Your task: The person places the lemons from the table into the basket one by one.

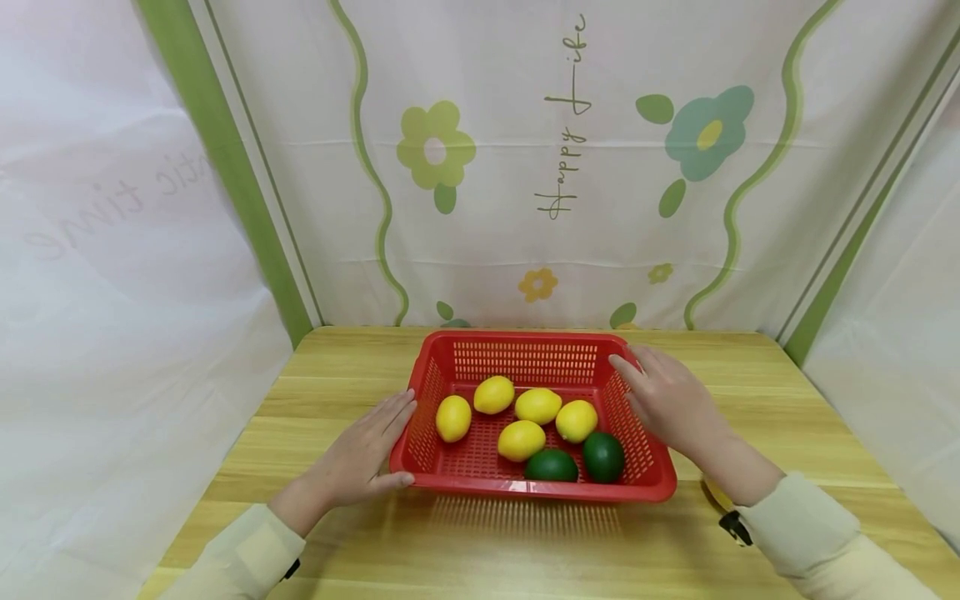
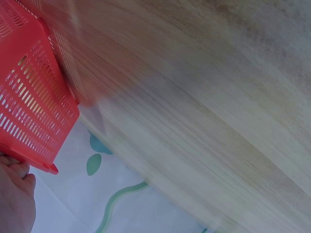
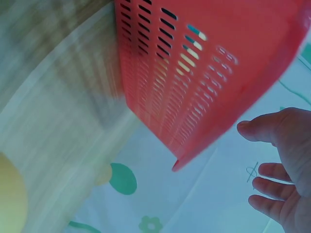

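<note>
A red plastic basket [image 1: 532,488] with slotted walls stands on the wooden table. Inside it lie several yellow lemons [image 1: 521,440] and two dark green avocado-like fruits [image 1: 603,457]. My left hand [image 1: 360,454] touches the basket's left rim, with fingers extended along the side and the thumb by the front corner. In the left wrist view only part of this left hand [image 2: 17,199] shows, against the rim. Over the right rim is my right hand [image 1: 667,396]. The right wrist view shows that right hand [image 3: 286,170] apart from the rim, holding nothing, its fingers spread.
Partly hidden beneath the right forearm, a yellow object [image 1: 717,495] lies on the table [image 1: 337,367]; a rounded yellow thing [image 3: 10,194] also shows at the right wrist view's edge. Behind the table hangs a floral curtain [image 1: 495,242], with white sheets on both sides.
</note>
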Tool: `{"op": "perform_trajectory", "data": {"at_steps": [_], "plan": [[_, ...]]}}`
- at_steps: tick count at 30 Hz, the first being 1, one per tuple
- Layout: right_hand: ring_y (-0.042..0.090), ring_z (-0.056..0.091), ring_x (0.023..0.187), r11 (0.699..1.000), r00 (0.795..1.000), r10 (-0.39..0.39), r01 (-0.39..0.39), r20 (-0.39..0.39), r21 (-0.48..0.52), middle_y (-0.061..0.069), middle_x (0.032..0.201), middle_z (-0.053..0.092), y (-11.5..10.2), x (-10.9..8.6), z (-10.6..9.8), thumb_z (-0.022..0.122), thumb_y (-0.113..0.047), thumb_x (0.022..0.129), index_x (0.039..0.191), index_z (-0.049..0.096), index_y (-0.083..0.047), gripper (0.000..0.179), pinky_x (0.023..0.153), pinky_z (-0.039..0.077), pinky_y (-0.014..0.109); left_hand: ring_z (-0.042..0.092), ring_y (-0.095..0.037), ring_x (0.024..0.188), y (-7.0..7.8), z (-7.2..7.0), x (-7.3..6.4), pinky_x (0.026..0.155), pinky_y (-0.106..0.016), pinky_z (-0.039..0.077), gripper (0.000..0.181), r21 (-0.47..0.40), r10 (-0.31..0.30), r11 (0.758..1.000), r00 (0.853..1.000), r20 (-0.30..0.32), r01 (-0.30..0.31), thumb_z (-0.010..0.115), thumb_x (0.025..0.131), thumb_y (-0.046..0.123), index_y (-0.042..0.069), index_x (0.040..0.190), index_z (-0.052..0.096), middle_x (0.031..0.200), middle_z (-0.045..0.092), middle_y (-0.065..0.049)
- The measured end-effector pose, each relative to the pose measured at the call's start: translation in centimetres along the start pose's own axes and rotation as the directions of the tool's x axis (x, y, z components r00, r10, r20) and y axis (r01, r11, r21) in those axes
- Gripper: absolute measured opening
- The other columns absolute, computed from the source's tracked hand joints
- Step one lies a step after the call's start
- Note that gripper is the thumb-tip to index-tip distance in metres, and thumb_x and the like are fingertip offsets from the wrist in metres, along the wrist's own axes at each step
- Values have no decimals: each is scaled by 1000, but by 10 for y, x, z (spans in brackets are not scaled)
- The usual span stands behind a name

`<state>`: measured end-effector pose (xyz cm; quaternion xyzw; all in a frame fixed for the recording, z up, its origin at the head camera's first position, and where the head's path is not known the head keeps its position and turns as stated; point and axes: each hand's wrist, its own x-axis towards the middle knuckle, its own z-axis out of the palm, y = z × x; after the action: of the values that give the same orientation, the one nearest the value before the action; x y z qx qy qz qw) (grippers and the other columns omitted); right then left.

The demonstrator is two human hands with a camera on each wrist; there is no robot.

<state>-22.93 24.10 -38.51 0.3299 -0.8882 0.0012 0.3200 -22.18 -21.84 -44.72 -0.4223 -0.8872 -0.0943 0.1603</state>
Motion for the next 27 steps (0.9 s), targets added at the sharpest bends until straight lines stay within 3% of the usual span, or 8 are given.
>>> {"op": "perform_trajectory", "data": {"at_steps": [12,16,27], "plan": [[46,62,92,999,999,39,-39,-36,-14,31,109,59,9,-10,-25,87,0,61,119,58,4,65,73,55,56,28,-33,142,1,0,0,115,-40,24,90,1,1,1000,1000,-3,-1,55,90,59,-7,147,32,155,28,-19],[46,61,93,998,998,52,-53,-34,-20,31,109,59,11,-16,-32,88,-1,58,119,58,5,68,73,54,57,27,-33,142,0,0,0,116,-39,22,90,-6,4,1000,1000,-10,-4,51,92,61,-7,147,32,155,28,-20],[46,59,93,996,995,84,-84,-48,-12,32,109,58,19,-36,-41,86,1,57,120,57,6,70,72,53,57,29,-35,141,0,1,1,111,-46,30,91,4,22,1000,999,-25,-22,40,94,65,-9,146,33,153,30,-22]]}}
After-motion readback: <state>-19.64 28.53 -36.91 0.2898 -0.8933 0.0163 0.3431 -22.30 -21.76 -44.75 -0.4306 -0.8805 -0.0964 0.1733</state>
